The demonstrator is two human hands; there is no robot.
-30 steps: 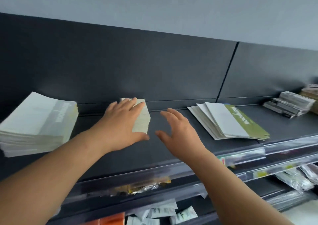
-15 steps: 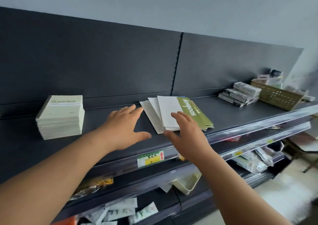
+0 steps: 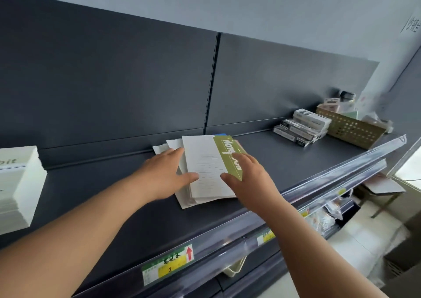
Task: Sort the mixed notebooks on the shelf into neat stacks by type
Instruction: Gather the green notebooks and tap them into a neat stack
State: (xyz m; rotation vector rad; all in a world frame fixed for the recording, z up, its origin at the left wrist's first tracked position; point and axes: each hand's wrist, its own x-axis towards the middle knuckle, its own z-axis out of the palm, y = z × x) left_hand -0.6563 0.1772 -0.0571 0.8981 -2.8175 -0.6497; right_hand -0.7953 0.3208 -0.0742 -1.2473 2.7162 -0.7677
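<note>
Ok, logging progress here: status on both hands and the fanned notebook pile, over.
Left hand open, flat on fanned notebook pile. Right hand open, fingers on green-banded top notebook. Pile uneven, not squared. Boxes and basket apart to right.

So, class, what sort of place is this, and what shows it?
Most likely a shop, perhaps stationery: a price label on the shelf edge, fanned notebooks, boxed goods beside a basket.

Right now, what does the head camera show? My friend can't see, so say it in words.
The left hand and right hand rest on a messy, fanned pile of notebooks on a dark shelf. A neat white stack sits at the left; boxes and a basket sit at the right.
</note>
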